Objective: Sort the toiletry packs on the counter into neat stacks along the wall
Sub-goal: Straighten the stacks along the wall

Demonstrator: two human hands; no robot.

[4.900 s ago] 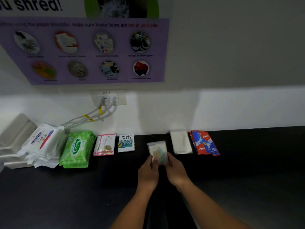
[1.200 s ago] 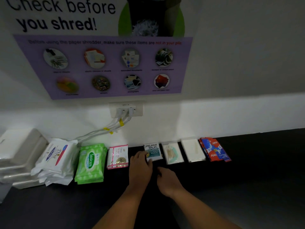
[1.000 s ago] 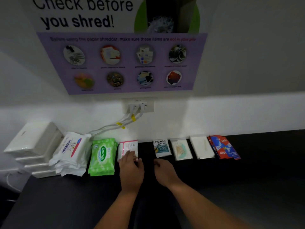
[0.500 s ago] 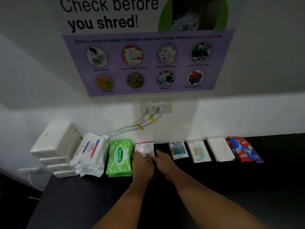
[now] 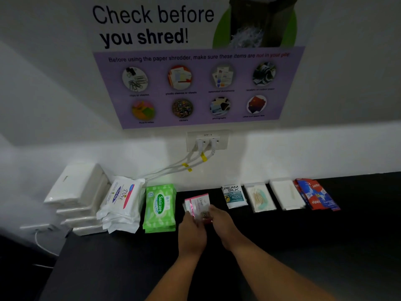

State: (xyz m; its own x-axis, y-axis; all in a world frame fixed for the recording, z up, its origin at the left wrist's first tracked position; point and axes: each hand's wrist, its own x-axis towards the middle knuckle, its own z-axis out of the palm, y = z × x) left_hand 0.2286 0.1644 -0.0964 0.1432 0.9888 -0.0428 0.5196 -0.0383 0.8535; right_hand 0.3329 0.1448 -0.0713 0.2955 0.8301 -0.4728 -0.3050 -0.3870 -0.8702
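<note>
Pinching Dove sachets (image 5: 198, 204), left hand (image 5: 192, 232) and right hand (image 5: 223, 222) sit between Sanicare wipes (image 5: 160, 207) and Cream Silk sachet (image 5: 234, 196).

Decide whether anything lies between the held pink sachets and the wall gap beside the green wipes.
Nothing visible does. The left hand and right hand hold the pink sachets just before open counter between the green wipes and the Cream Silk sachet.

High above the fingers (image 5: 214, 211), a purple-and-white paper poster (image 5: 195, 88); between them, a cream plastic wall socket (image 5: 223, 140) with white yellow-tagged cables (image 5: 173, 169).
</note>
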